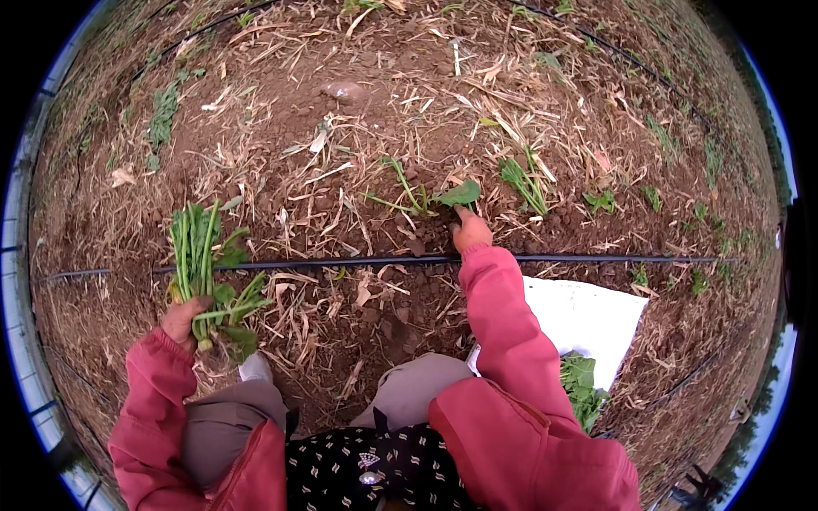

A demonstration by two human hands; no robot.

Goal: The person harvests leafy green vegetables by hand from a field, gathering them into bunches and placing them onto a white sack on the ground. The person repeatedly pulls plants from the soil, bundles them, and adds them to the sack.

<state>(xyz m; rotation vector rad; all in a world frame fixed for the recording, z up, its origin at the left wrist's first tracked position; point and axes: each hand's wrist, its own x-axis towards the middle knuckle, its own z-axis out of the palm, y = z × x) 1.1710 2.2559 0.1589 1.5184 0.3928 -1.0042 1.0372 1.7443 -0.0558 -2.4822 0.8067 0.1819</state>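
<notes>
My left hand [184, 319] grips a bunch of leafy green plants [195, 255] by the base of their stems, with pale roots hanging below. On the soil past the drip line, my right hand [471, 228] reaches to a small plant [415, 195], its fingertips at a broad green leaf [461, 193]. Whether the fingers pinch anything is hidden. Just right of that hand, another cluster of green stems [525, 185] leans on the ground. Beside my right arm lies a white sheet or sack [588, 313] with a heap of green leaves [580, 386] on it.
A black drip irrigation line [358, 261] crosses the bed from left to right, and another hose [613, 54] runs behind. Dry straw covers the reddish soil [294, 128]. A smooth stone [345, 91] sits farther back. Small seedlings [601, 202] grow at the right.
</notes>
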